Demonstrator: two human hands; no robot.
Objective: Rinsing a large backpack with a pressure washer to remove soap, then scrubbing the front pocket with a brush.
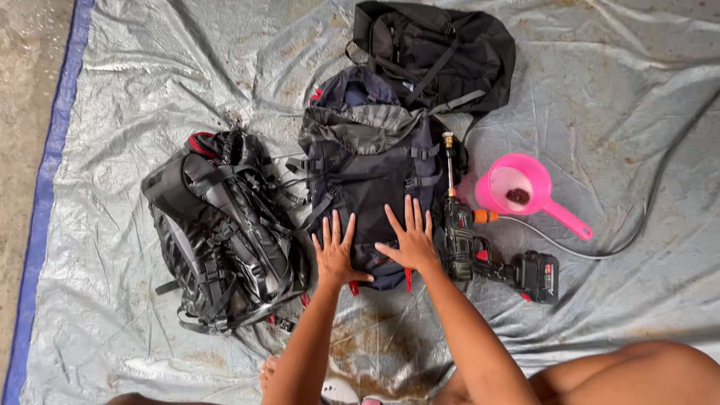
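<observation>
Both hands lie flat, fingers spread, gripping nothing: the left hand (335,253) and right hand (409,241) press on the lower part of the dark backpack (371,161), mid-tarp (150,67). A cordless spray gun (480,251) lies just beside it, a pink scoop (525,191) near.

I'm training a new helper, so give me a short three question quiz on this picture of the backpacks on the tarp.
1. True or false: both hands lie flat on the middle backpack.
2. Which colour is the scoop? A green, B pink, C white.
3. What lies just right of the right hand?

Key: 1 true, left hand too. 2 B. 3 The cordless spray gun, hose attached.
</observation>
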